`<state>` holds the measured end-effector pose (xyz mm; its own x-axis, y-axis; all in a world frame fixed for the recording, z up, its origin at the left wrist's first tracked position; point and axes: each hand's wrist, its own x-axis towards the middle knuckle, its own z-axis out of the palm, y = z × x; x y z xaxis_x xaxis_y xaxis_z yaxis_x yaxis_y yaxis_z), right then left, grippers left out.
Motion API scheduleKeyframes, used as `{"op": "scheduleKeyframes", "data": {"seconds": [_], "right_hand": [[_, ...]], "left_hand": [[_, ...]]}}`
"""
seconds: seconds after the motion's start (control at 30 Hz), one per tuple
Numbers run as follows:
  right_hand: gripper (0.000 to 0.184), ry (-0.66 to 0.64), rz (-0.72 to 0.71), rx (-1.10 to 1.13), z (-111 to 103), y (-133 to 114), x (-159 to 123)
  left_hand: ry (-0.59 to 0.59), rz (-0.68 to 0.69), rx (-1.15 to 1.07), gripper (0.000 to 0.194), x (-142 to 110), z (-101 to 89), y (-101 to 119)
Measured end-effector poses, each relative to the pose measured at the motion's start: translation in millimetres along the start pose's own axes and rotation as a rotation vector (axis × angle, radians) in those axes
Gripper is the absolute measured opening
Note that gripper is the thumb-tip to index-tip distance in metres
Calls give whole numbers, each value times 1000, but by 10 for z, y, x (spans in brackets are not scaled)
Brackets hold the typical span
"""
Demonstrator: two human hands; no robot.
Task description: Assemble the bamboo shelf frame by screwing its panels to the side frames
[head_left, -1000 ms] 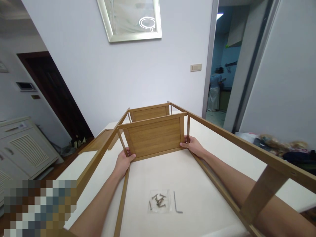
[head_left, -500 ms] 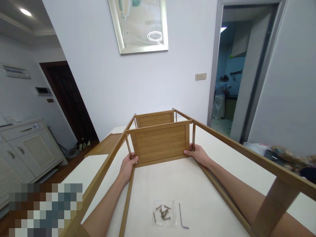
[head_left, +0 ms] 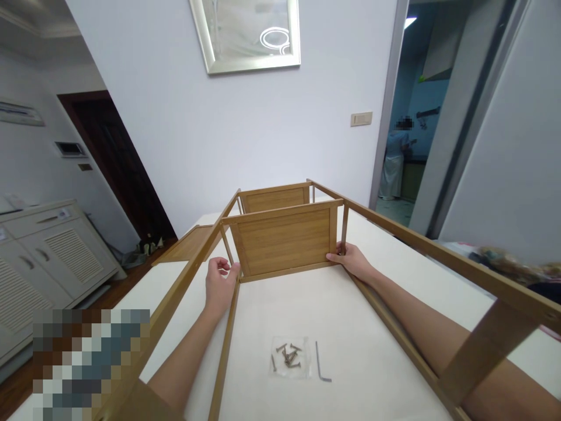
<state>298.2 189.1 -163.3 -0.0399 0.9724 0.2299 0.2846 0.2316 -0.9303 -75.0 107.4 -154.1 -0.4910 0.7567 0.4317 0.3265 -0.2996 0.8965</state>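
A wooden shelf frame point(head_left: 229, 332) lies on its side on a white table, with a wooden shelf panel point(head_left: 284, 241) standing upright across it. My right hand point(head_left: 350, 261) grips the frame at the panel's lower right corner, thumb on the near face and fingers behind by the short post. Beside the lower left corner is my left hand point(head_left: 222, 285), its fingers loosely curled and apart from the thumb, with nothing seen in them. Its thumb tip is close to the frame; I cannot tell whether it touches.
On the table point(head_left: 263, 310), inside the frame, lie a clear bag of screws point(head_left: 290, 356) and a hex key point(head_left: 321, 361). A second panel point(head_left: 275, 199) crosses the frame farther back. Another wooden board point(head_left: 186, 242) lies at left. A person point(head_left: 394, 158) stands in the far doorway.
My left hand has loosened from the left corner and drawn back slightly, fingers off the post. My right hand keeps its hold. The camera view has tipped down a little.
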Motion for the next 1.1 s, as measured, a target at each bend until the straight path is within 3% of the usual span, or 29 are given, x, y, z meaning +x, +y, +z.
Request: {"op": "scheduleKeyframes", "data": {"seconds": [0.1,0.17,0.27,0.4,0.5,0.83,1.1], "right_hand": [[36,-3,4,-3,-4,-4,-8],[36,-1,7,-6,-7,-10,-16],[36,3,7,-13,-8,-11,-23],[36,7,2,-26,-9,3,-15],[36,6,-1,-39,-13,9,-12],[38,7,1,-62,-15,-5,-22],[37,-6,-11,-55,-14,7,-15]], "left_hand": [[-51,156,148,21,-113,-32,169],[-194,273,245,17,-214,4,290],[-518,312,285,12,-400,114,474],[-1087,164,263,9,-647,227,698],[-1301,116,262,14,-757,243,789],[-1377,132,371,15,-765,257,610],[-1359,180,404,16,-822,263,653]]}}
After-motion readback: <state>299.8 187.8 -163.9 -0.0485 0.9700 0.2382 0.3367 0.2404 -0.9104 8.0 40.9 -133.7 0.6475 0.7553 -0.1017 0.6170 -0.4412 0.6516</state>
